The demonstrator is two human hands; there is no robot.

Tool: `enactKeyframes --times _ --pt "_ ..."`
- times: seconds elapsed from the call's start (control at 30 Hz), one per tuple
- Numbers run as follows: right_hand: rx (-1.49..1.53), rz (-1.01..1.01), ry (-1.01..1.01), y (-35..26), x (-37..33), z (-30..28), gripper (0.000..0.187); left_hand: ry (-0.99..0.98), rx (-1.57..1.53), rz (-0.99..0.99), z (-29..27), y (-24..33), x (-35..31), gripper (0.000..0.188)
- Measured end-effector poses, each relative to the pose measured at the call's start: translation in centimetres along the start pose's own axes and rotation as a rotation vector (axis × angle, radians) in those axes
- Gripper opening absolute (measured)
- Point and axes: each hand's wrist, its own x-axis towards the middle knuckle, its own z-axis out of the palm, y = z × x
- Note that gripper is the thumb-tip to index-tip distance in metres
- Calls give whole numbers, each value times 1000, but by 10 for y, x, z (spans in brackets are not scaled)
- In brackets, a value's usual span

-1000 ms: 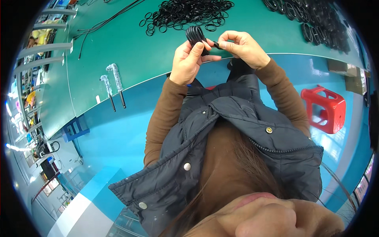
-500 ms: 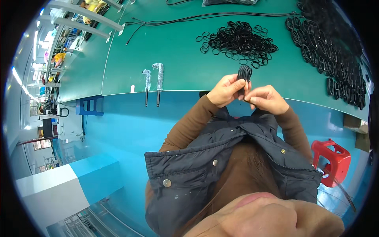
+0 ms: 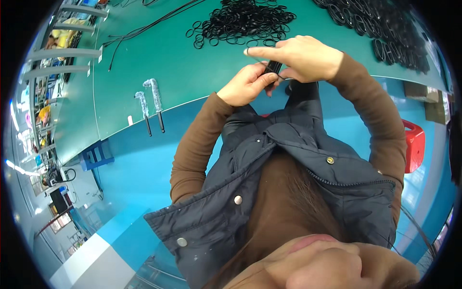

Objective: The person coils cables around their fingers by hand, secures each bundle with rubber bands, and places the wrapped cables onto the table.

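Note:
Both hands meet over the near edge of a green table (image 3: 159,72). My left hand (image 3: 246,85) pinches a small bundle of black rubber rings (image 3: 273,67) from below. My right hand (image 3: 301,57) covers the bundle from above, its index finger stretched out to the left. Just beyond the hands lies a loose heap of black rings (image 3: 245,21) on the table. More black rings (image 3: 385,33) are spread along the right side of the table.
Two tools with wrapped white handles (image 3: 150,103) lie at the table's front edge on the left. Black cables (image 3: 144,26) run across the far left. A red plastic stool (image 3: 413,144) stands on the blue floor to my right. Shelving lines the left wall.
The view has shifted, and the hands now sit higher in it. My right hand has moved over the top of the ring bundle, with its index finger stretched out.

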Motion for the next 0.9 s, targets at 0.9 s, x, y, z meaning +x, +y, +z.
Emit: enactKeyframes --times 0.9 --pt "883 -27 223 14 -6 25 26 35 -324 -17 10 -4 -7 25"
